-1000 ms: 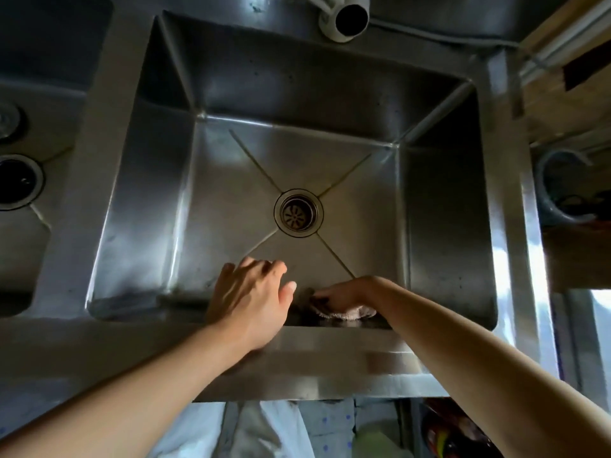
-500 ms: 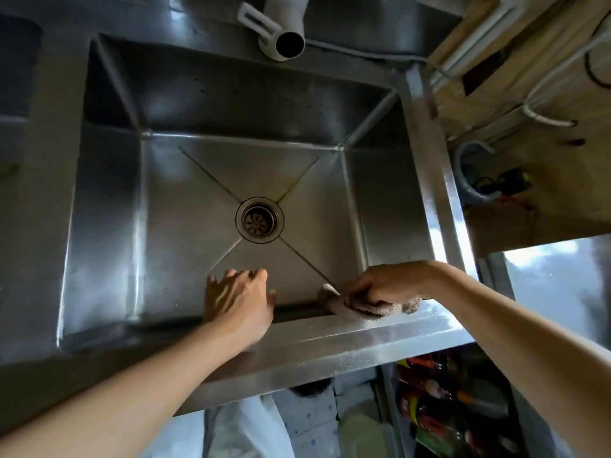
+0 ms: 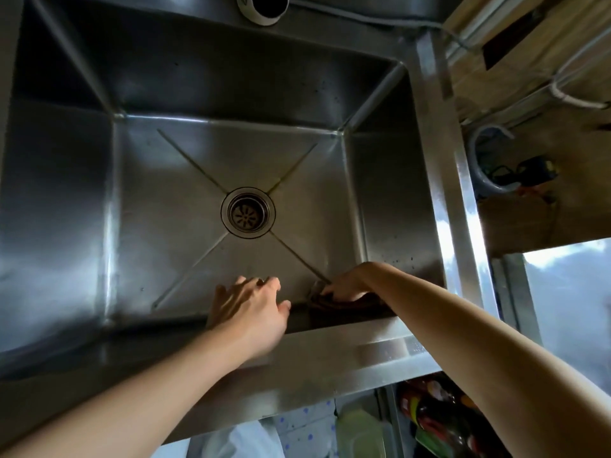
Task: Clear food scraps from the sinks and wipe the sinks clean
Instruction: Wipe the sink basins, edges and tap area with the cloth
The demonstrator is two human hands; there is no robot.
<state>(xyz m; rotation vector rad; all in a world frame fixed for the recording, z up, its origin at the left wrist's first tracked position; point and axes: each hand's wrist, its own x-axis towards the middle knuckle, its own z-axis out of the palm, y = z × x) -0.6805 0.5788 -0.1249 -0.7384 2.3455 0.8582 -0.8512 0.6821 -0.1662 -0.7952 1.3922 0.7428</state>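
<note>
Stainless steel sink [image 3: 59, 200], one deep square basin seen from above; floor creased by four diagonal lines that meet at the drain [image 3: 248, 212], a round strainer set in the middle; no scraps can be made out on the floor, though the near wall is hidden below the rim [image 3: 330, 352]. Left hand [image 3: 251, 312]: draped over the near rim, fingers fairly straight and spread, reaching down inside the basin, grasping nothing. Right hand [image 3: 347, 285]: low in the near right corner of the basin, fingers curled down onto a cloth [image 3: 344, 304]; the cloth is dark, bunched, in shadow, lying against the floor where it meets the near wall; its far end is hidden by the forearm. Pipe [image 3: 263, 6]: white, open-mouthed, at the top edge above the far wall. Cable [image 3: 363, 19]: grey, running along the back ledge toward the right. Wooden wall [image 3: 545, 54]: to the right of the sink, with white cords; a grey hose [image 3: 486, 160] loops below it. Bottles [image 3: 439, 421]: dark, with red and yellow labels, blurred, under the counter at lower right; pale spotted fabric [image 3: 307, 428] beside them.
</note>
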